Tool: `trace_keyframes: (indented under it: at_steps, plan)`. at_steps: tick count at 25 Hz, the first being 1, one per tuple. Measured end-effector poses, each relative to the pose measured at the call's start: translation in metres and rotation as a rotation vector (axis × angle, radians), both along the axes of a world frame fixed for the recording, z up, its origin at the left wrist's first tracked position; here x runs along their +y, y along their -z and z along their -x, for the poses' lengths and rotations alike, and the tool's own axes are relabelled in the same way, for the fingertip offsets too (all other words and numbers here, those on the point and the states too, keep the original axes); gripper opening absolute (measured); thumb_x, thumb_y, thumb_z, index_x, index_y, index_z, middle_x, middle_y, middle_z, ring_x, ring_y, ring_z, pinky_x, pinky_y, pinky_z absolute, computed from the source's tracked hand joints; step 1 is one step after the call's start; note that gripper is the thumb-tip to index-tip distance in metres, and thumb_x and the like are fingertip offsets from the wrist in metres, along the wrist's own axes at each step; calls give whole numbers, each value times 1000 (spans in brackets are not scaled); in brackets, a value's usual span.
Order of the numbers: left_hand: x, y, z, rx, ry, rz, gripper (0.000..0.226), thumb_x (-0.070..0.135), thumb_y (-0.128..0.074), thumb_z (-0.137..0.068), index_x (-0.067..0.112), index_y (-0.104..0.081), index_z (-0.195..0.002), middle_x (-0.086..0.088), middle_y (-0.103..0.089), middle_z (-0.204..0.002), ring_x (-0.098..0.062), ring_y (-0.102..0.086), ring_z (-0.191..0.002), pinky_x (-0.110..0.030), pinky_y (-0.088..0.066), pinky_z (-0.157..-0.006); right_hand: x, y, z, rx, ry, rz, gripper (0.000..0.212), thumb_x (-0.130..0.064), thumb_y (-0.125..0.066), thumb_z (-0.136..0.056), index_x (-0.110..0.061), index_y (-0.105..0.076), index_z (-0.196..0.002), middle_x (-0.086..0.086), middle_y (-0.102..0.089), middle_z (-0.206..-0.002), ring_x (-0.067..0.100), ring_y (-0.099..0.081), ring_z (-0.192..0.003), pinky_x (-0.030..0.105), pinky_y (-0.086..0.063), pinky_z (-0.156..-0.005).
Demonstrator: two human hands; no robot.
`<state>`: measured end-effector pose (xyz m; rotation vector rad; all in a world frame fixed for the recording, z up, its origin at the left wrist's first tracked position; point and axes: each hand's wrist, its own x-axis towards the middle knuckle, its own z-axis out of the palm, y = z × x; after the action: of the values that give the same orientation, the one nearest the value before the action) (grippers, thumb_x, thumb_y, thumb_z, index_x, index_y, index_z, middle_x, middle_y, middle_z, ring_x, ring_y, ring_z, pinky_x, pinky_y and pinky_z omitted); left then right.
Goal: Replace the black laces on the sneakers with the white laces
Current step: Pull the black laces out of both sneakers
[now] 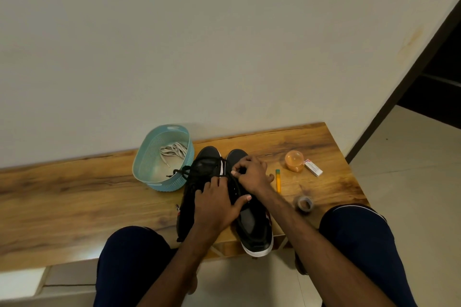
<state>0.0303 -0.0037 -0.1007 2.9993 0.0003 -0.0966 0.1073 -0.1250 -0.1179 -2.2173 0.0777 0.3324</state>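
Two black sneakers stand side by side on the wooden table (pixel 74 194), toes toward the wall. The left sneaker (pixel 199 169) has loose black laces (pixel 180 172) spilling toward the basket. My left hand (pixel 217 204) rests over the gap between the shoes, thumb against the right sneaker (pixel 254 229). My right hand (pixel 252 174) is curled over the right sneaker's front and pinches its black lace near the eyelets. White laces (pixel 173 151) lie in a light blue basket (pixel 149 157) left of the shoes.
To the right of the shoes lie a yellow pencil (pixel 278 180), an orange round container (pixel 294 161), a small white box (pixel 313 168) and a roll of tape (pixel 305 203). My knees are under the table's near edge. A wall stands right behind the table.
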Motion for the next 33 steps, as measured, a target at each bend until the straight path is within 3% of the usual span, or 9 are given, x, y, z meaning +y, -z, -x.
trace_keyframes:
  at_steps: [4,8,11,16,20,23,26,28,33]
  plan:
    - [-5,5,3,-34,-40,-55,69,75,-39,-87,21,-47,-129,0,-50,-128,-19,-50,-118,-37,-41,-94,1,6,1,30,159,-236,22,-19,-65,-86,-34,-63,-71,-20,-55,-100,22,-35,-130,57,-26,-107]
    - [-13,7,8,-91,-96,-43,62,68,-42,-90,18,-49,-127,-3,-48,-128,-19,-49,-115,-35,-42,-95,0,11,-4,6,53,-64,16,-43,-64,-92,-30,-71,-99,-13,-52,-121,18,-30,-129,50,-27,-106]
    - [-15,11,11,-117,-107,-83,54,58,-42,-94,15,-51,-126,-6,-51,-128,-22,-51,-112,-37,-43,-91,3,17,-4,-47,88,-88,10,-40,-71,-87,-38,-66,-78,-14,-57,-108,20,-44,-122,50,-34,-103]
    - [-19,14,11,-85,-103,-155,51,43,-55,-91,11,-50,-129,-11,-50,-132,-27,-53,-113,-42,-44,-89,3,-9,-9,21,525,-724,11,-19,-54,-102,-8,-57,-99,8,-74,-90,28,-71,-94,45,-56,-88]
    - [-21,14,10,-62,-116,-170,57,44,-53,-92,10,-44,-137,-11,-47,-136,-26,-52,-116,-43,-43,-92,-32,-65,-26,-213,647,-1003,18,-16,-47,-105,0,-50,-112,4,-66,-69,15,-64,-57,37,-59,-67]
    - [-22,15,10,-56,-110,-162,59,44,-56,-90,8,-47,-136,-11,-51,-130,-26,-54,-111,-43,-45,-88,-56,-75,-25,-384,547,-597,17,-16,-53,-102,-12,-45,-117,0,-64,-74,7,-58,-55,30,-50,-54]
    - [-22,14,11,-54,-107,-155,58,45,-59,-87,9,-50,-132,-10,-54,-124,-26,-56,-106,-43,-46,-85,-40,-41,-12,-357,42,138,43,-12,-59,-96,-22,-39,-132,2,-59,-109,17,-63,-83,35,-55,-67]
    - [-22,15,11,-48,-105,-160,58,45,-58,-88,9,-50,-132,-11,-54,-124,-26,-56,-106,-43,-45,-85,-20,-22,-4,-291,-298,492,27,-22,-58,-97,-20,-55,-124,6,-48,-121,25,-57,-103,41,-54,-81]
    - [-22,15,10,-25,-109,-161,52,42,-55,-91,8,-51,-129,-11,-54,-120,-26,-55,-104,-43,-45,-83,-8,-18,-3,-209,-288,373,21,-34,-59,-98,-18,-74,-100,1,-54,-112,19,-53,-106,35,-47,-84]
